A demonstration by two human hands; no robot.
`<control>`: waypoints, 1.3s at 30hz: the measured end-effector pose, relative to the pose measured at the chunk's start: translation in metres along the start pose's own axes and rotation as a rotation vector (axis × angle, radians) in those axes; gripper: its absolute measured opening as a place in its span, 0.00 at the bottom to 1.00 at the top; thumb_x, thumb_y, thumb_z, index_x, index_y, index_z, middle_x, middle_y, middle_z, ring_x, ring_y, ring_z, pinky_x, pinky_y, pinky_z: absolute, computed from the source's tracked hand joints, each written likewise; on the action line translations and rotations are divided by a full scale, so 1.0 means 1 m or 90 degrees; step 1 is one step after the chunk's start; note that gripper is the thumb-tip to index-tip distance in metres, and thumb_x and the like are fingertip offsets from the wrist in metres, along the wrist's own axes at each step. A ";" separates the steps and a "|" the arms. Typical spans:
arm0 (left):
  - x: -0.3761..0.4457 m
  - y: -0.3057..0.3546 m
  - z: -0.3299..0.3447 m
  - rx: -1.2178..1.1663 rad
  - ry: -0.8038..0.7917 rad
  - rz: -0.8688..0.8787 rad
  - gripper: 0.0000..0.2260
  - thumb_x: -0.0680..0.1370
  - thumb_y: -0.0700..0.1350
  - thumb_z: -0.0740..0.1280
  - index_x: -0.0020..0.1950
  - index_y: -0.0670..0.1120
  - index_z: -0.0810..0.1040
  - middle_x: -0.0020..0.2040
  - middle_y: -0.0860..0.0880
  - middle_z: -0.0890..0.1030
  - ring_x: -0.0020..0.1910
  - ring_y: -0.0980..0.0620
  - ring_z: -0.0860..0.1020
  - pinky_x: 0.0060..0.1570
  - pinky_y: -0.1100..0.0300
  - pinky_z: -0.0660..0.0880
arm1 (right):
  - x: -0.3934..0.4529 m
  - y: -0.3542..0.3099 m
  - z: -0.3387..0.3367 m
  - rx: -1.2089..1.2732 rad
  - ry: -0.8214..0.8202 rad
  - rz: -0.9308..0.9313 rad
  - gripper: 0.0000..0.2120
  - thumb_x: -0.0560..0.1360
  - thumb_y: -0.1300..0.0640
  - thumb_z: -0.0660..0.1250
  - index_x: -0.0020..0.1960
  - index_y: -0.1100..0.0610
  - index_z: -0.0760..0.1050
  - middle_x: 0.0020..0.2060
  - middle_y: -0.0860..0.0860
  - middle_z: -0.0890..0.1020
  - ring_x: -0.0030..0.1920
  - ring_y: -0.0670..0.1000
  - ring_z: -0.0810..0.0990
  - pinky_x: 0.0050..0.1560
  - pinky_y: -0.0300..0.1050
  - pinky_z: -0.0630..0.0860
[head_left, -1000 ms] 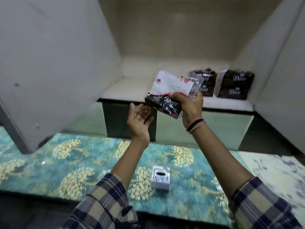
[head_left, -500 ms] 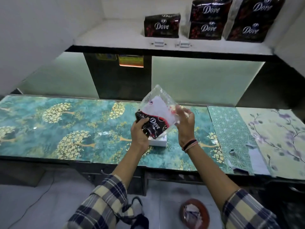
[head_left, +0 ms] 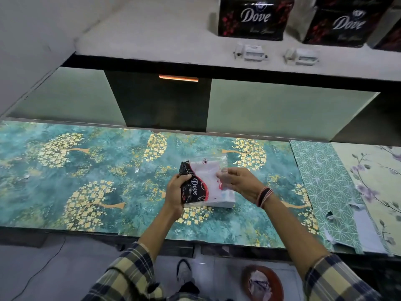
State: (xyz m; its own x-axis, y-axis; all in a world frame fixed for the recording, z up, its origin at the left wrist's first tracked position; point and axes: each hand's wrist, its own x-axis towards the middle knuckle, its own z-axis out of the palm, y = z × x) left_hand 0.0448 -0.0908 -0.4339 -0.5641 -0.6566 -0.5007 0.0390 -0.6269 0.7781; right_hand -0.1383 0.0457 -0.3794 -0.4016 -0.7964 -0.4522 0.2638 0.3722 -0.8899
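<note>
A flat plastic Dove packet (head_left: 200,181), black and red at one end and white and clear at the other, is held just above the patterned counter (head_left: 86,174). My left hand (head_left: 176,190) grips its black end with curled fingers. My right hand (head_left: 239,181) pinches the clear end. A small white box (head_left: 226,199) lies on the counter under the packet, mostly hidden by it.
On the white shelf (head_left: 152,35) behind the counter stand black Dove packs (head_left: 253,18) and two small white devices (head_left: 252,53). Green and floral sheets (head_left: 329,181) cover the counter's right end. A round red bin (head_left: 262,283) and my shoe (head_left: 184,272) are on the floor.
The packet came down from in front of the shelf to just above the counter. My left hand, open a second ago, now grips its black end.
</note>
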 end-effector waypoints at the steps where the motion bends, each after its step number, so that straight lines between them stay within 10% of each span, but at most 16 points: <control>1: 0.005 0.001 -0.003 0.015 -0.003 -0.004 0.13 0.75 0.43 0.73 0.57 0.41 0.78 0.46 0.41 0.84 0.43 0.40 0.83 0.46 0.47 0.82 | 0.006 0.003 0.004 0.011 -0.013 0.026 0.14 0.72 0.56 0.76 0.52 0.64 0.83 0.45 0.56 0.86 0.45 0.51 0.84 0.56 0.52 0.82; 5: 0.021 -0.002 -0.014 0.060 -0.008 -0.031 0.12 0.77 0.43 0.72 0.58 0.41 0.79 0.45 0.41 0.84 0.44 0.39 0.84 0.43 0.47 0.83 | 0.035 0.022 0.019 0.039 0.000 0.103 0.06 0.71 0.63 0.77 0.38 0.59 0.81 0.39 0.54 0.83 0.38 0.51 0.81 0.44 0.46 0.80; 20: 0.068 -0.019 -0.087 0.112 0.243 -0.091 0.19 0.78 0.40 0.73 0.68 0.39 0.77 0.47 0.42 0.84 0.36 0.48 0.82 0.30 0.59 0.81 | 0.079 0.045 -0.015 0.143 0.235 0.112 0.11 0.63 0.61 0.74 0.42 0.62 0.75 0.38 0.58 0.80 0.37 0.58 0.80 0.38 0.53 0.76; 25: 0.078 -0.025 -0.081 0.197 0.227 -0.129 0.22 0.80 0.39 0.72 0.72 0.40 0.73 0.45 0.45 0.82 0.35 0.49 0.79 0.22 0.66 0.74 | 0.092 0.044 0.001 0.186 0.169 0.095 0.15 0.64 0.60 0.73 0.48 0.63 0.75 0.42 0.58 0.81 0.39 0.59 0.82 0.39 0.55 0.78; 32: 0.088 -0.022 -0.111 0.221 0.227 -0.182 0.21 0.74 0.52 0.77 0.62 0.42 0.81 0.57 0.41 0.87 0.51 0.42 0.86 0.56 0.42 0.83 | 0.125 0.082 0.091 0.179 0.084 0.224 0.04 0.72 0.66 0.69 0.44 0.59 0.75 0.39 0.55 0.82 0.37 0.55 0.82 0.35 0.47 0.80; 39: 0.088 -0.012 -0.107 0.245 0.287 -0.150 0.11 0.82 0.42 0.69 0.64 0.42 0.80 0.58 0.47 0.82 0.49 0.52 0.80 0.48 0.60 0.74 | 0.149 0.110 0.109 0.101 0.125 0.266 0.12 0.72 0.62 0.67 0.55 0.64 0.76 0.51 0.62 0.83 0.47 0.62 0.84 0.50 0.64 0.81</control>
State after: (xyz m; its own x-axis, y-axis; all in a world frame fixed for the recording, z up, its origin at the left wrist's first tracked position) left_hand 0.0828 -0.1857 -0.5279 -0.1149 -0.6841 -0.7203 -0.3899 -0.6358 0.6661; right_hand -0.0735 -0.0842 -0.5382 -0.3865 -0.4833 -0.7855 0.5621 0.5518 -0.6161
